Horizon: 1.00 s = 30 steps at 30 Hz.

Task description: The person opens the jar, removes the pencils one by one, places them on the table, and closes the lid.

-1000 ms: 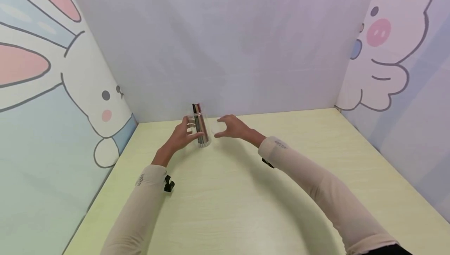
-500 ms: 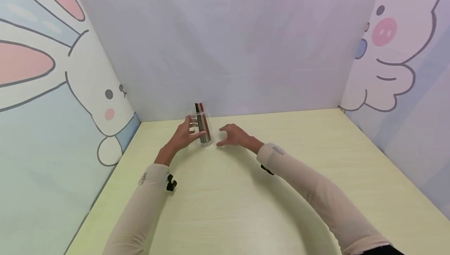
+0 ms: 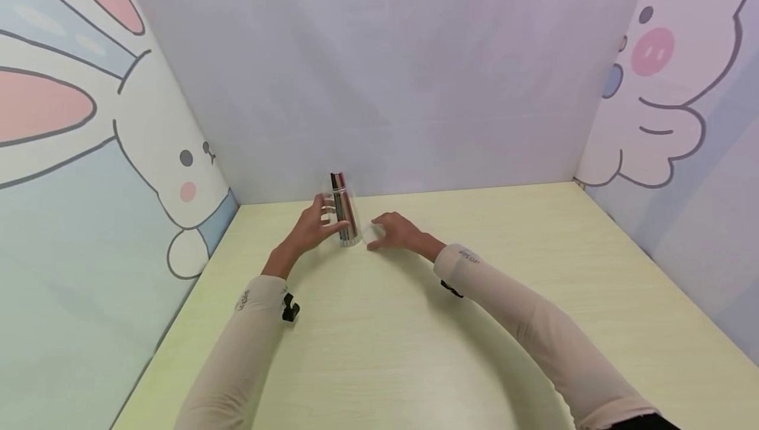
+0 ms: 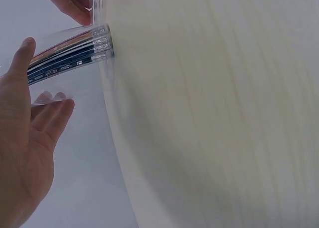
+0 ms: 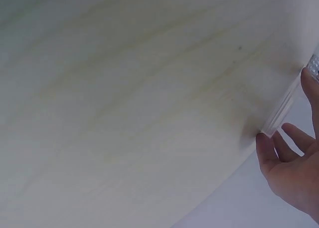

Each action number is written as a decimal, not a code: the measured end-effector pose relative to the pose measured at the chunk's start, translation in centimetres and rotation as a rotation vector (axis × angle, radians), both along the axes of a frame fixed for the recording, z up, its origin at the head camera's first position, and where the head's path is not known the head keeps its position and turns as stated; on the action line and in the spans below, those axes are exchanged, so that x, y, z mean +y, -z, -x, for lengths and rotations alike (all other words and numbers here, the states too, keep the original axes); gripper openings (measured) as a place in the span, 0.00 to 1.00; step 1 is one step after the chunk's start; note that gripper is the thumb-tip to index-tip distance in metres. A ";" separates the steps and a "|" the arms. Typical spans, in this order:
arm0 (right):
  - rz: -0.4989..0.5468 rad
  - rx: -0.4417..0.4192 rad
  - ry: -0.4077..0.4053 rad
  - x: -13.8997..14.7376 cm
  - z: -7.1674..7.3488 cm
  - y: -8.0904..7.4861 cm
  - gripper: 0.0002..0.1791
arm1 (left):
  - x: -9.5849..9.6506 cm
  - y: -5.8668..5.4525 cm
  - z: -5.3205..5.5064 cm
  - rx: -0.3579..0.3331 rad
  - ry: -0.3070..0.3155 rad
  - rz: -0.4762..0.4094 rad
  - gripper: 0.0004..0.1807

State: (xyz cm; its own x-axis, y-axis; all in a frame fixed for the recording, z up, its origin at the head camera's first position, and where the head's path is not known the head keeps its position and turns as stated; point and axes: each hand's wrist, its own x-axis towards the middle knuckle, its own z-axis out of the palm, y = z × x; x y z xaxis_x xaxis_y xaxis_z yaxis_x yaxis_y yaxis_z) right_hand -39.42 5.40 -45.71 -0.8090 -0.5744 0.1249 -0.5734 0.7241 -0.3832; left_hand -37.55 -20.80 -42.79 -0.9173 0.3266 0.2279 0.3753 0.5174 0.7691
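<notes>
Standing near the back of the desk [image 3: 385,331], the clear tube [image 3: 346,206] could topple if the left hand [image 3: 309,228], fingers curled around it, slackens while the right hand [image 3: 396,231], parted fingers pinching a clear lid [image 5: 285,107], bumps it.

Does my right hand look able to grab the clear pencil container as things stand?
Probably not yet: your right hand is close beside the clear pencil container, but the clear round piece it grips sits in the way.

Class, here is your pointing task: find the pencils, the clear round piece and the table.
Pencils [image 4: 70,55]: left wrist view, middle of the shafts.
Clear round piece [image 5: 282,110]: right wrist view, its edge.
Table [image 3: 415,331]: head view, bare top.
</notes>
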 end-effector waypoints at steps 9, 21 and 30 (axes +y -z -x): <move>-0.009 -0.008 0.009 0.2 -0.4 -1.4 0.44 | 0.2 0.0 -0.1 0.006 0.006 -0.001 0.47; 0.083 0.044 0.015 0.4 0.6 -5.6 0.38 | 0.0 -0.1 0.2 -0.033 -0.004 0.002 0.47; 0.165 0.142 -0.016 0.0 1.3 -8.7 0.28 | 0.1 -0.3 0.2 -0.037 0.004 -0.005 0.48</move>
